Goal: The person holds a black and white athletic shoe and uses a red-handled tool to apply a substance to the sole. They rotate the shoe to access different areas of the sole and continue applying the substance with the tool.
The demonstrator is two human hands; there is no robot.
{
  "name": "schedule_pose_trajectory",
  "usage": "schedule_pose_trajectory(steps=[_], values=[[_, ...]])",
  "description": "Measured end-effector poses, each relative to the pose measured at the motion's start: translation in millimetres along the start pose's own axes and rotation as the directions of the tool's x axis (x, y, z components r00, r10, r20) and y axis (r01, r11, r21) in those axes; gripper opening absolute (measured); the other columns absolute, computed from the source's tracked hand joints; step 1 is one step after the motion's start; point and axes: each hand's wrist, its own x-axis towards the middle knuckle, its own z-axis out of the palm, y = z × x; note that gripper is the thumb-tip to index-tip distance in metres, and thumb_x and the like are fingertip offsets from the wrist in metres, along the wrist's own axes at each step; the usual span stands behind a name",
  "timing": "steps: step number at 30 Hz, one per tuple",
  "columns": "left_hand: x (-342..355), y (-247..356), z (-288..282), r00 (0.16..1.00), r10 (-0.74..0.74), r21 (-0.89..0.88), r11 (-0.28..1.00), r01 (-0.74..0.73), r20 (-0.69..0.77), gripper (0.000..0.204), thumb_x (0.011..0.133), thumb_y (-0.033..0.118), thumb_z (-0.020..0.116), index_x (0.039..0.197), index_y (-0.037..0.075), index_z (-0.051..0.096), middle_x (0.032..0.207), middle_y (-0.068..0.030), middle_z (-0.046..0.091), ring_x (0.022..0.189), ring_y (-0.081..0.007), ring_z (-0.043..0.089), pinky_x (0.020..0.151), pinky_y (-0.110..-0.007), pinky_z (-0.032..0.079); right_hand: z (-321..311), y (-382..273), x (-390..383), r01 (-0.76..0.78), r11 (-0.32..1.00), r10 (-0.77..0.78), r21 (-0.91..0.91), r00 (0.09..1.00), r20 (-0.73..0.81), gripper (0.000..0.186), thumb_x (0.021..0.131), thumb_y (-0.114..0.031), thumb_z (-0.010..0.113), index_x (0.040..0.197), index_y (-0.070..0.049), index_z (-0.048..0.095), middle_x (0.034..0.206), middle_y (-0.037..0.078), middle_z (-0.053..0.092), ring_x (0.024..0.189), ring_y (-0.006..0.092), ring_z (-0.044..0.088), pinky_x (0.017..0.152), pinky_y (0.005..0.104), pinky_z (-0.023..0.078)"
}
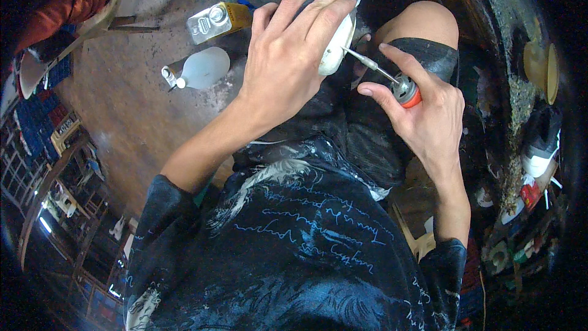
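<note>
My left hand [294,43] lies over a black sneaker with a white sole [334,56], its fingers spread across the upper and closed around the sole's edge. In my right hand [429,104] is a small rotary tool [403,89] with a round grey front, an orange ring and a thin metal shaft. My thumb and forefinger lie on either side of its front; the other fingers are hidden beneath. The shaft's tip meets the white sole near the end of the shoe closest to me.
A rectangular metal can [218,21] and a translucent white squeeze bottle [205,67] are on the brown floor [122,141] to the left. My bare knee [422,21] is beyond my right hand. At the far right, another black and white shoe [542,150] sits among clutter.
</note>
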Motion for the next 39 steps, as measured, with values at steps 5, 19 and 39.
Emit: schedule_pose_trajectory(steps=[5,19,39], values=[[1.6,2.0,0.4,1.0,-0.005,-0.021,1.0,0.005,0.012,0.078,0.081,-0.004,0.083,0.155,0.012,0.065,0.158,-0.0074,0.069,0.151,-0.0348,0.058,0.111,-0.057,0.046,0.5,-2.6,-1.1,0.016,1.0,-0.016,-0.012,1.0,0.001,0.065,0.09,-0.073,0.086,0.13,-0.021,0.082,0.081,0.021,0.08,0.069,0.042,0.079,0.063,0.051,0.063],[3.0,1.6,-1.0,1.0,0.002,-0.006,1.0,-0.002,0.016,0.075,0.082,-0.001,0.084,0.153,0.011,0.065,0.157,-0.008,0.07,0.151,-0.0341,0.058,0.109,-0.055,0.047,-0.1,-4.7,-1.2,0.037,0.999,-0.037,-0.02,0.999,0.035,0.066,0.093,-0.072,0.084,0.134,-0.021,0.081,0.076,0.02,0.076,0.067,0.0422,0.079,0.058,0.0521,0.062],[2.7,1.1,-0.3,1.0,-0.013,-0.025,1.0,0.012,-0.007,0.073,0.084,0.0,0.082,0.154,0.014,0.066,0.158,-0.0055,0.071,0.151,-0.0331,0.059,0.11,-0.054,0.046,-2.1,-1.6,2.1,-0.011,0.999,0.011,0.035,1.0,0.006,0.064,0.092,-0.073,0.084,0.129,-0.02,0.083,0.078,0.022,0.079,0.074,0.0443,0.08,0.065,0.0524,0.063]])
